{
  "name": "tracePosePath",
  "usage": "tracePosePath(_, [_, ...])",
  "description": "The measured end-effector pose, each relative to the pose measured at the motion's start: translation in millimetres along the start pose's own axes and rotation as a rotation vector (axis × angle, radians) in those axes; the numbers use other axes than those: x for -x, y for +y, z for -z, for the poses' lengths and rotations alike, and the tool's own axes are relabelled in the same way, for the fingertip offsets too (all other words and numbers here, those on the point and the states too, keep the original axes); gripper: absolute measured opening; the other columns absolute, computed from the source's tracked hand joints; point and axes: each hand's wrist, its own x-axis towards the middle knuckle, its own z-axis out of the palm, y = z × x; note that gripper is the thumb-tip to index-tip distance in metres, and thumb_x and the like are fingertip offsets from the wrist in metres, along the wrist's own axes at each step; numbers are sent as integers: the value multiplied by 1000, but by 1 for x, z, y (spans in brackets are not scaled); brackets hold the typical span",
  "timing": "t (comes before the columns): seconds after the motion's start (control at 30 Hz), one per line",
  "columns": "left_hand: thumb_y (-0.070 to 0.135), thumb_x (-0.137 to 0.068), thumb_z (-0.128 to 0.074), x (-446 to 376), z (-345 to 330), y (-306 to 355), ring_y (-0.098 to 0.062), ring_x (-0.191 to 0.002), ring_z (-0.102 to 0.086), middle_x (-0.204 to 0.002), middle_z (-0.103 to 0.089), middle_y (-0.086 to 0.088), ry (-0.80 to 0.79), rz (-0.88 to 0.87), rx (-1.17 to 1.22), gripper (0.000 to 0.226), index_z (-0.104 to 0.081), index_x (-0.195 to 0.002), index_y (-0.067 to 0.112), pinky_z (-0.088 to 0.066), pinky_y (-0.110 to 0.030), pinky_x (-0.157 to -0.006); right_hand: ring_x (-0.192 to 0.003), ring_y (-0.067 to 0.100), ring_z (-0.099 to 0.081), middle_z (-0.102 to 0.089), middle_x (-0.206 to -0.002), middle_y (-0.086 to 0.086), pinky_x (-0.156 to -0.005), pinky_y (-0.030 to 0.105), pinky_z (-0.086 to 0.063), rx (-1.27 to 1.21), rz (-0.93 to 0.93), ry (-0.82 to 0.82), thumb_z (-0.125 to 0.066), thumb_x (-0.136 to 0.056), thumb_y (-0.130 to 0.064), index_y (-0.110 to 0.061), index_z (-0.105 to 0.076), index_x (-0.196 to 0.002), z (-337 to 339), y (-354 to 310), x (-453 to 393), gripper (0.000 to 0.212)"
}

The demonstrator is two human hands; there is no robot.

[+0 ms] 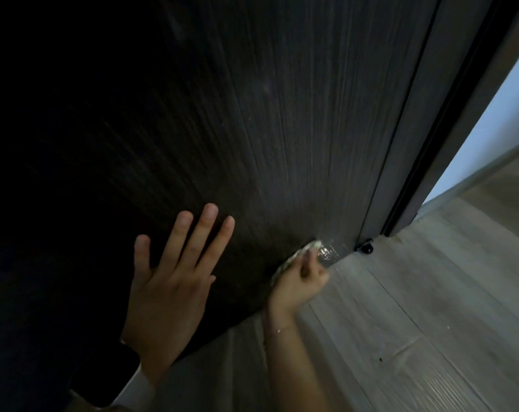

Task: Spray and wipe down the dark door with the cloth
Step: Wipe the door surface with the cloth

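Observation:
The dark wood-grain door point(252, 114) fills most of the view, seen from close up and looking down along it. My left hand point(172, 281) lies flat on the door's lower part with straight, spread fingers. My right hand point(299, 281) grips a pale cloth point(285, 264) and presses it against the door near its bottom right corner. Only an edge of the cloth shows past my fingers. A wet shiny patch point(326, 254) glints on the door just beyond the cloth. No spray bottle is in view.
A dark door frame point(430, 144) runs down the right side, with a small black door stop point(365, 246) at its foot. Grey wood-look flooring point(415, 322) spreads to the right. A light wall point(496, 129) with a skirting board shows through the gap.

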Motion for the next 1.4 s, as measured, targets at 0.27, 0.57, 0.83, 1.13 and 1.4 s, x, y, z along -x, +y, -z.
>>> tracePosePath(0.27, [29, -70, -83, 1, 1, -1, -22, -152, 9, -166, 6, -2, 17, -7, -4, 110, -15, -157, 26, 10, -50, -118, -87, 12, -58, -60, -99, 2, -71, 14, -46, 56, -72, 186, -56, -98, -9, 3, -61, -122, -4, -13, -50, 28])
tracePosePath(0.57, [32, -68, -81, -1, 7, -2, -21, -152, 12, -166, 8, -2, -18, -16, 11, 112, -13, -157, 25, 11, -49, -117, -82, -11, -53, -41, -96, -6, -82, 5, -41, -77, 127, -96, -61, -94, -9, -7, -56, -132, -32, -64, 34, 39])
tracePosePath(0.83, [21, -68, -84, 6, 33, -21, -23, -152, 7, -165, 4, -6, -7, -36, 138, 105, -23, -154, 25, 8, -42, -121, -100, 16, -56, -54, -125, 21, -98, 35, -48, -12, -62, 23, -58, -92, -2, -18, -60, -109, -15, -47, 10, 24])
tracePosePath(1.13, [21, -65, -86, 23, 45, -68, -22, -152, 5, -166, 3, -3, 19, 12, 50, 111, -21, -155, 24, 5, -47, -120, -104, 15, -60, -49, -106, -8, -97, 27, -49, -138, 341, -337, -66, -89, -5, -22, -65, -109, -65, -148, 129, 26])
tracePosePath(1.4, [24, -64, -87, 37, 62, -85, -27, -152, 4, -165, 1, -11, 25, -11, 92, 110, -23, -154, 20, 0, -49, -120, -101, 20, -55, -54, -109, 14, -94, 27, -45, 24, 178, -175, -62, -85, -1, -7, -61, -105, -25, -64, 87, 22])
